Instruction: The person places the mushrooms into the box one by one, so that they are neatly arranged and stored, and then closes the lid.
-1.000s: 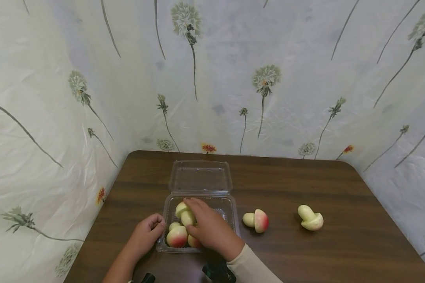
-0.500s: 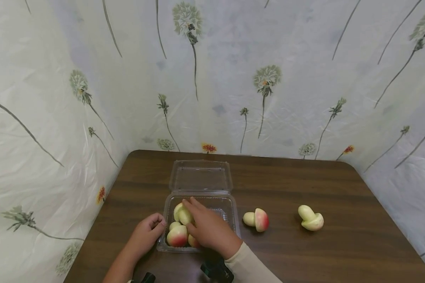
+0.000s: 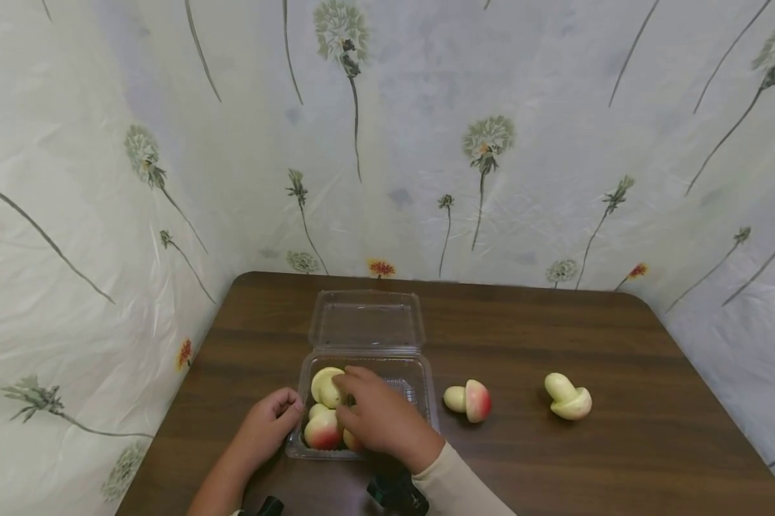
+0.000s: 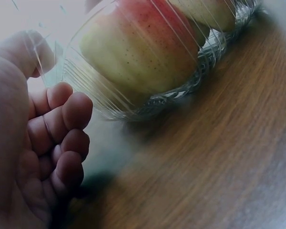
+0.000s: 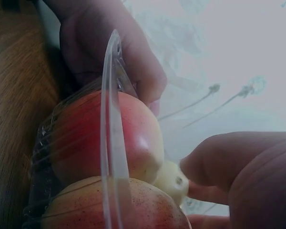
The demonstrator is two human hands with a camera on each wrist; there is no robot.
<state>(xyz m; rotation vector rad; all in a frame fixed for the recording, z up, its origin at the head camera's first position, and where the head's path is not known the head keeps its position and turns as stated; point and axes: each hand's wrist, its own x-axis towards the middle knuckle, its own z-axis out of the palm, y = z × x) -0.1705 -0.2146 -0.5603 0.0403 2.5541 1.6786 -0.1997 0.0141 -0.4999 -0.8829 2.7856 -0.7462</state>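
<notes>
A clear plastic clamshell container (image 3: pixel 430 387) sits on the table, lid laid back. In it lie several mushroom-shaped pieces with pale yellow stems; a red-and-yellow mushroom (image 3: pixel 323 431) is at the front left and a pale mushroom (image 3: pixel 325 387) behind it. My left hand (image 3: pixel 268 424) pinches the container's left rim between thumb and curled forefinger; its other fingers are curled in the left wrist view. My right hand (image 3: pixel 387 416) reaches over the container, slightly bent fingertips touching the right side of the pale mushroom. It hides part of another mushroom (image 3: pixel 352 439) in front.
To the right of the container a red-capped mushroom (image 3: pixel 468 400) lies on its side. Farther right lies a paler mushroom (image 3: pixel 568 397). The open lid (image 3: pixel 367 321) extends behind the container on the brown table (image 3: pixel 516 322). Dandelion-print sheeting (image 3: pixel 400 143) surrounds the table.
The pale mushroom has shifted left and turned inside the container under my right fingers, which have bent more. My left hand stays at the rim.
</notes>
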